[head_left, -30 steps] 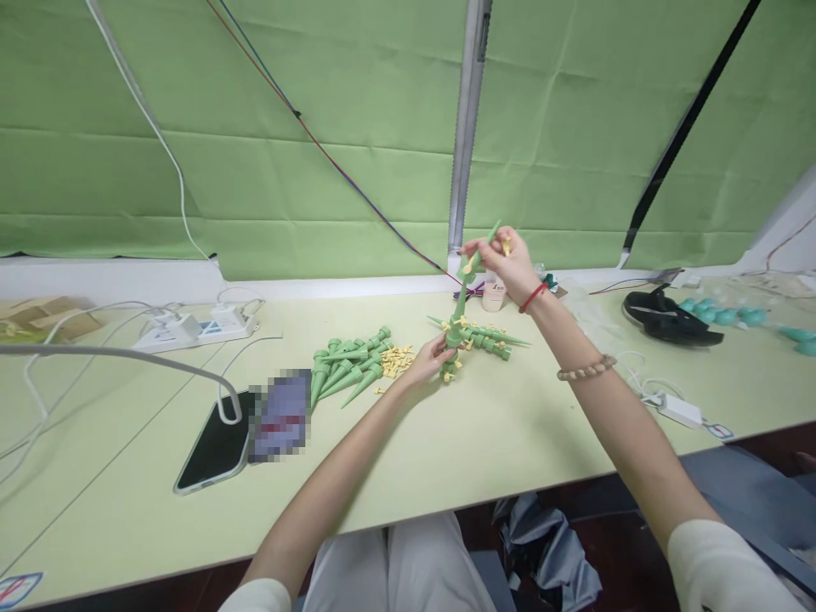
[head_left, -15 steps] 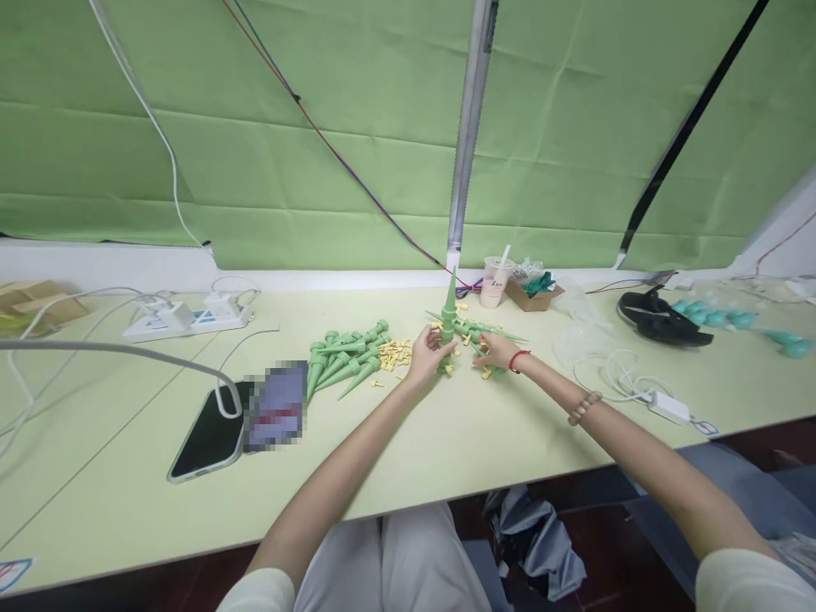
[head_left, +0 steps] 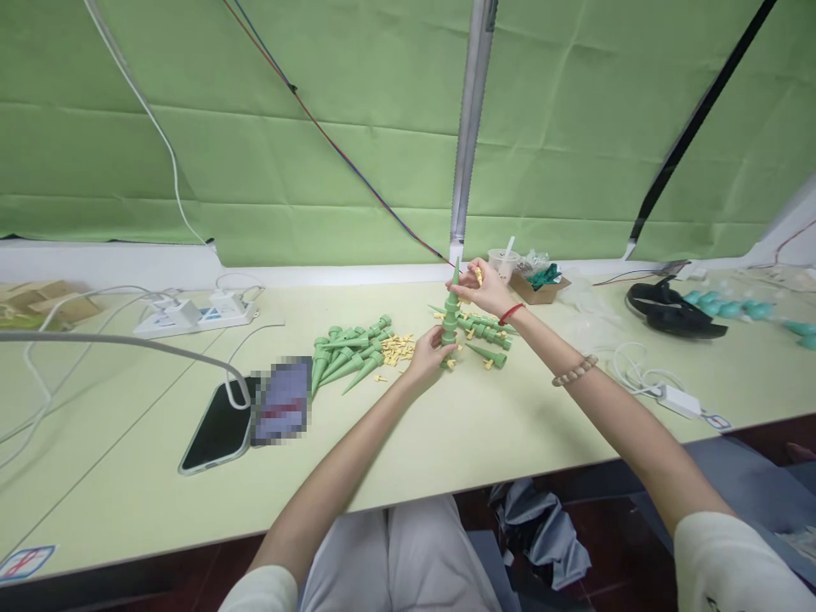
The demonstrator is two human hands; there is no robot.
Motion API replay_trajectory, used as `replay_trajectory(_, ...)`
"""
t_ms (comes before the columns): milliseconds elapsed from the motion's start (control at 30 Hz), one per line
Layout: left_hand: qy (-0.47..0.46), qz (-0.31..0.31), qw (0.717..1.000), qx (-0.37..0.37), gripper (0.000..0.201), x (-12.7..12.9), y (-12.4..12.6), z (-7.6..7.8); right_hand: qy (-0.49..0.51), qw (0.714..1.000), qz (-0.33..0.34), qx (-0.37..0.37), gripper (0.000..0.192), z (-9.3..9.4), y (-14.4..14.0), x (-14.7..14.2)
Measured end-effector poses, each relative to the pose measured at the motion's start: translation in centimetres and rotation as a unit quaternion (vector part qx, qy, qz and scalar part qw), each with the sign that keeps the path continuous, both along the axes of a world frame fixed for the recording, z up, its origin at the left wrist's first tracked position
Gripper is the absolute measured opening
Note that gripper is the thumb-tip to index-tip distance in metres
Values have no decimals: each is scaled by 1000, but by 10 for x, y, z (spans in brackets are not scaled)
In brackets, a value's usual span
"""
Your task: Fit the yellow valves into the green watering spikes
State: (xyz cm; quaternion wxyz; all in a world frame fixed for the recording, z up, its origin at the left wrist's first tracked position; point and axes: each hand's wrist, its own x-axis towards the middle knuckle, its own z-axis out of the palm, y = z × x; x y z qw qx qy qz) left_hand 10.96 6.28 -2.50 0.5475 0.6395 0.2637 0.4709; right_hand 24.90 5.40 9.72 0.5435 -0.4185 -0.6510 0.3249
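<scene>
Green cone stack [head_left: 450, 321], upright, between hands [head_left: 428, 355] [head_left: 490, 291]

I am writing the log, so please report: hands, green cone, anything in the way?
Left hand gripping upright green cone. Right hand at cone's tip, holding yellow piece. No obstruction seen; green pieces lie close by, right.

Cone stack [head_left: 450, 316] green; small pegs [head_left: 396, 349] yellow; wristband [head_left: 512, 314] red; tabletop [head_left: 510, 442] pale yellow-green; backdrop sheet [head_left: 331, 204] plain green.
</scene>
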Motion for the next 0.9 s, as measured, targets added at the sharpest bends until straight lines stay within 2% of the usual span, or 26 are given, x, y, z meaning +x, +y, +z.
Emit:
replay_trajectory(267, 13, -24, 999, 16, 30, -3, 4, -3, 12, 1000, 24, 16, 48, -1, 3, 12)
replay_trajectory(400, 43, -33, 998, 41, 30, -6, 6, -4, 58, 997, 10, 59, 51, 23, 1, 15)
replay_trajectory(500, 54, -27, 996, 61, 31, -8, 7, -5, 67, 995, -24, 75, 56, 45, -2, 23)
replay_trajectory(567, 57, -18, 996, 63, 32, -9, 6, -5, 71, 993, -56, 70, 58, 52, -3, 29)
replay_trajectory(633, 57, -6, 997, 53, 33, -8, 5, -5, 86, 992, -83, 49, 60, 51, -6, 34)
replay_trajectory(767, 60, 24, 997, 44, 35, -6, 3, -4, 125, 987, -98, -35, 67, 35, -21, 36)
replay_trajectory(900, 85, 36, 994, 51, 43, -9, 5, -3, 113, 984, -113, -84, 68, 22, -41, 33)
